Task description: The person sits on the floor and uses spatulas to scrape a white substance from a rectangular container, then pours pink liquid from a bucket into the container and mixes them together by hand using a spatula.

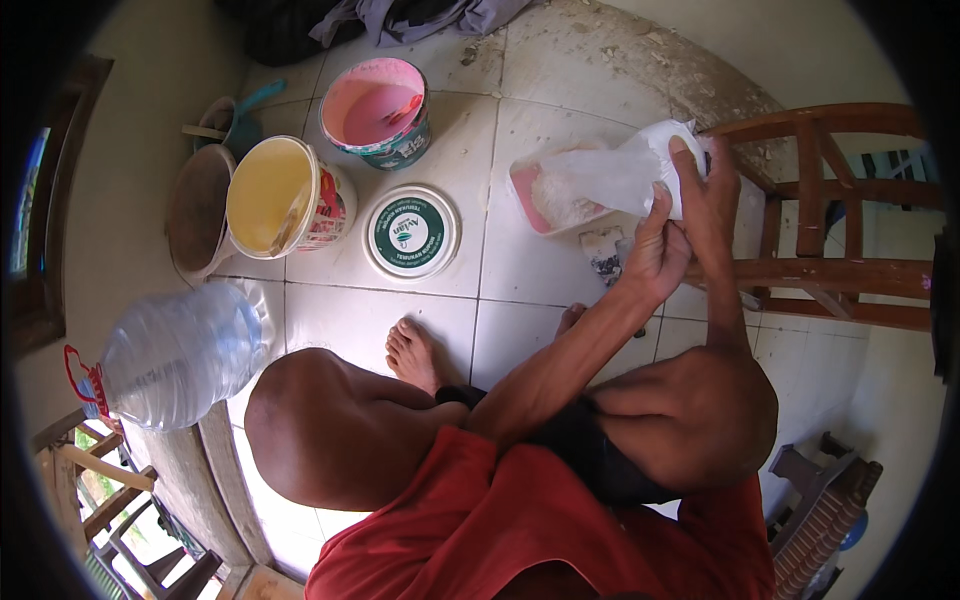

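A white plastic bag [646, 169] is tilted over a pink plastic tub [530, 206], its mouth towards the tub. White powder [559, 196] lies in the tub beneath the bag. My right hand [701, 184] grips the upper end of the bag, thumb on the near face. Lower down, my left hand [660, 251] holds the bag's underside with its thumb raised against the plastic; its fingers are partly hidden. Beside the tub, a crumpled printed packet [602, 253] lies on the tiled floor [390, 307].
Left of the tub stand a bucket of pink paint [375, 112], a bucket of yellow paint [270, 195] with a brush, and a round printed lid [411, 232]. A large clear water bottle [184, 352] is at left. A wooden chair [817, 187] lies close by my right hand.
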